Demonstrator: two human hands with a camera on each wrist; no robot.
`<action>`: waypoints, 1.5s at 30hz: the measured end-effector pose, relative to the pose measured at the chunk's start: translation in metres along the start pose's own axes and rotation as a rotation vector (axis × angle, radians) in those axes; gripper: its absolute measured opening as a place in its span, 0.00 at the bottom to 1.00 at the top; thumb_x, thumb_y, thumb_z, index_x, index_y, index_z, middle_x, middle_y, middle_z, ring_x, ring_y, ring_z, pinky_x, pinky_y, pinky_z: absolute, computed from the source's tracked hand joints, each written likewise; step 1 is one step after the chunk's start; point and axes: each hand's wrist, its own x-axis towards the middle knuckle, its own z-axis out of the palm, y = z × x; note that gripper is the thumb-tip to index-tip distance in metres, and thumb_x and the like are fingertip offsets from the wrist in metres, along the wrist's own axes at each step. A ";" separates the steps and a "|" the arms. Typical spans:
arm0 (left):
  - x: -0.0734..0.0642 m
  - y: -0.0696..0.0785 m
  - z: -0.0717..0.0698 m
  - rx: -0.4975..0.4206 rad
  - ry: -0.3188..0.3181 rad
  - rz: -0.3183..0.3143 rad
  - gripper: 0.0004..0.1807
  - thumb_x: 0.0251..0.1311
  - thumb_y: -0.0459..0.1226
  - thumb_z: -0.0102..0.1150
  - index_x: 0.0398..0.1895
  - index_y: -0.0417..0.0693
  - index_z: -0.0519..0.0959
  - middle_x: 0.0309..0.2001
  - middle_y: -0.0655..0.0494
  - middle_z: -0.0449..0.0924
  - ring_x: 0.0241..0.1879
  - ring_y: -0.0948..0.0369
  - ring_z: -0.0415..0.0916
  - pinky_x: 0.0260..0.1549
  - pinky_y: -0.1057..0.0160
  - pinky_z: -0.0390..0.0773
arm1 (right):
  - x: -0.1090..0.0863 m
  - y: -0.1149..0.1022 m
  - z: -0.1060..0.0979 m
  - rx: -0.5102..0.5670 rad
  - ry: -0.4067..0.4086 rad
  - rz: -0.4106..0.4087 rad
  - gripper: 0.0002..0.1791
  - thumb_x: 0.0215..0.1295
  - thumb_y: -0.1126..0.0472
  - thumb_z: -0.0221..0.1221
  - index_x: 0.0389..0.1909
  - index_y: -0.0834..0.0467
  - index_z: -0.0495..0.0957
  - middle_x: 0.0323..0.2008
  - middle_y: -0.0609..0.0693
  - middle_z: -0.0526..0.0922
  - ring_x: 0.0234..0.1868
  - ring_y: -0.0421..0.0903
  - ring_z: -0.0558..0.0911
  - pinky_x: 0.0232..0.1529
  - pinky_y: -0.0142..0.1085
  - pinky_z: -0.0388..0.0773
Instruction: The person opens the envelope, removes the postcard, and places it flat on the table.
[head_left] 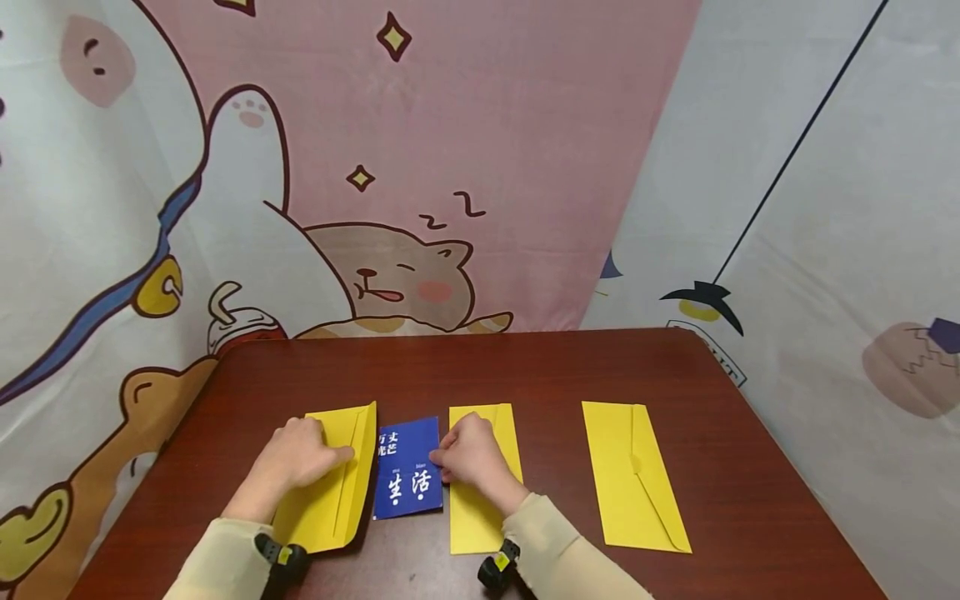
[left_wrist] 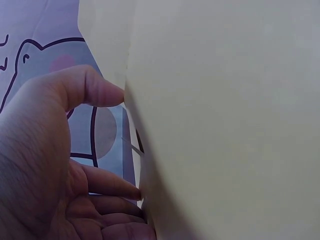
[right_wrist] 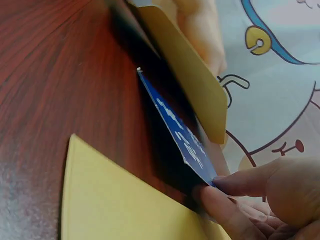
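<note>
A yellow envelope [head_left: 315, 512] at the left of the table is held by my left hand [head_left: 298, 452], its thumb lying across the flap side. In the left wrist view the thumb and fingers meet the edge of that envelope [left_wrist: 225, 120]. Between thumb and fingertips, my right hand [head_left: 474, 454] pinches the right edge of a blue card [head_left: 405, 483] with white characters. The card's left edge comes close to the held envelope's right side. Seen from the right wrist, the blue card [right_wrist: 177, 132] is tilted, raised at the pinched end.
Beneath my right hand lies a second yellow envelope [head_left: 472, 529], partly covered by the hand. A third yellow envelope [head_left: 630, 483] lies flat farther right, flap side up. The reddish-brown table [head_left: 540, 367] meets a cartoon-printed cloth [head_left: 525, 167] at its back edge.
</note>
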 end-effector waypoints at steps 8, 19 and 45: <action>-0.001 0.002 0.003 -0.008 -0.005 -0.006 0.30 0.54 0.57 0.71 0.36 0.37 0.76 0.27 0.47 0.73 0.24 0.54 0.73 0.23 0.58 0.72 | -0.003 0.001 0.002 -0.101 0.021 -0.061 0.15 0.56 0.70 0.78 0.18 0.60 0.81 0.12 0.45 0.79 0.12 0.42 0.81 0.16 0.33 0.80; -0.001 0.005 0.007 0.064 0.000 -0.004 0.32 0.53 0.57 0.71 0.37 0.36 0.75 0.31 0.45 0.71 0.28 0.51 0.73 0.28 0.55 0.73 | -0.010 0.003 -0.043 -0.208 0.025 -0.223 0.11 0.64 0.60 0.74 0.39 0.64 0.86 0.25 0.44 0.82 0.21 0.38 0.80 0.23 0.33 0.80; -0.029 0.086 0.004 0.166 0.007 0.401 0.62 0.57 0.69 0.65 0.82 0.35 0.59 0.80 0.38 0.60 0.77 0.39 0.60 0.67 0.36 0.69 | -0.031 0.028 -0.116 -0.555 -0.272 -0.353 0.45 0.65 0.37 0.70 0.76 0.57 0.70 0.72 0.51 0.74 0.72 0.51 0.73 0.71 0.51 0.70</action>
